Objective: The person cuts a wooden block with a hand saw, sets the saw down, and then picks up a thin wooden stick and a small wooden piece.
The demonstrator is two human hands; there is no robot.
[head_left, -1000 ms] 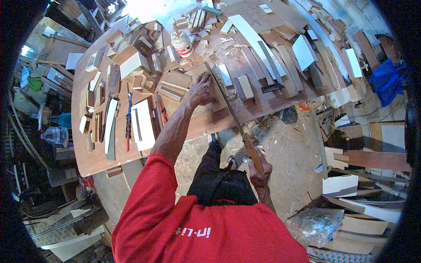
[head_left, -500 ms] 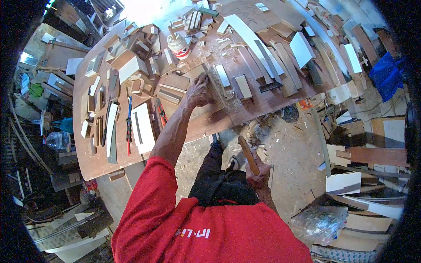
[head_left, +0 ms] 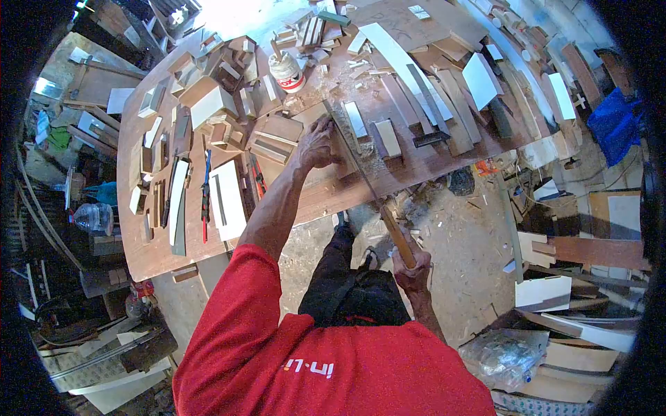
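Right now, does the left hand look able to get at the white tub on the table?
Probably yes: the left hand rests on a wooden board, and the white tub stands beyond it, with only low wood pieces seeming to lie between. The hand would have to leave the board, though.

2 pieces of lettering can be at least partly read. On the red shirt [head_left: 333, 340] stands white print [head_left: 320, 370], upside down in this view: "in", then a raised dot, then "Li", with whatever follows lost at a fold in the cloth. On the white tub [head_left: 286, 68] on the table, the red band of its label [head_left: 293, 82] carries pale capitals; an O and an X seem to show, but the full word is too small to read
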